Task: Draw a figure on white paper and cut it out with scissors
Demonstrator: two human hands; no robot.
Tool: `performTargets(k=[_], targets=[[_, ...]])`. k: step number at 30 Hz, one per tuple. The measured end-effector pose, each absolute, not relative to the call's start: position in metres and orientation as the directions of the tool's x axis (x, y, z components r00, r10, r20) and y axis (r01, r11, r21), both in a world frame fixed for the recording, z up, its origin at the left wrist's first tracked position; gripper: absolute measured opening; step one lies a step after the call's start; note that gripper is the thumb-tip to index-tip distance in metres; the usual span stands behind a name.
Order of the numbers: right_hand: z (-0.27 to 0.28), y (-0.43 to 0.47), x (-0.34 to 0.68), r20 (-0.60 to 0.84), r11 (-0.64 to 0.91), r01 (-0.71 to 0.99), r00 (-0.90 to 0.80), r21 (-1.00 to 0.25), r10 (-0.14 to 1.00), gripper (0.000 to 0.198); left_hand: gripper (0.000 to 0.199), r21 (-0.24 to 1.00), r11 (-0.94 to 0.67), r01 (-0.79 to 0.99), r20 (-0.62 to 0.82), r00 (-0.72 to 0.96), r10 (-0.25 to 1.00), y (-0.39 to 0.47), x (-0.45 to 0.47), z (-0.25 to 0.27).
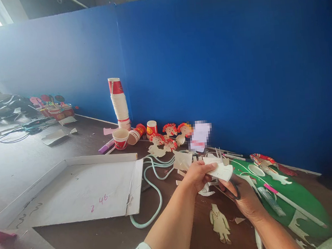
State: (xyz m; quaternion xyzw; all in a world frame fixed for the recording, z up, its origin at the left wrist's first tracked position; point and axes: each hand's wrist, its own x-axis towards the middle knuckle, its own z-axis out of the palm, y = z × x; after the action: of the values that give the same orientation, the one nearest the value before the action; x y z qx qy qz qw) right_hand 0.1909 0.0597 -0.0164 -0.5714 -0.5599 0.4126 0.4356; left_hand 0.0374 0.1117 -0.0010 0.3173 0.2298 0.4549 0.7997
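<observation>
left hand (pixel 197 176) pinching white paper piece (pixel 222 172); right hand (pixel 246 197) gripping scissors (pixel 237 192), blades (pixel 221 155) at paper's 12 o'clock; doll-shaped cutout (pixel 219 224) at 6 o'clock.

The paper (pixel 222 172) is white, scissors (pixel 237 191) black-handled, mat (pixel 304 195) green, partition (pixel 221 67) blue.

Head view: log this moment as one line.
left hand: holds white paper | right hand: holds scissors, tips parted, showing beyond paper | figure cutout: flat on table
</observation>
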Motion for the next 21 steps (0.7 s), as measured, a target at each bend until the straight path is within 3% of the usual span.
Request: performTargets(k=[21], targets=[[-0.0113, 0.0609, 0.1961, 0.045, 0.050, 0.338, -0.022, -0.940, 0.999, 0.027, 0.036, 0.713, 0.387, -0.585, -0.061, 0.497, 0.865, 0.1168, 0.0357, -0.0077]])
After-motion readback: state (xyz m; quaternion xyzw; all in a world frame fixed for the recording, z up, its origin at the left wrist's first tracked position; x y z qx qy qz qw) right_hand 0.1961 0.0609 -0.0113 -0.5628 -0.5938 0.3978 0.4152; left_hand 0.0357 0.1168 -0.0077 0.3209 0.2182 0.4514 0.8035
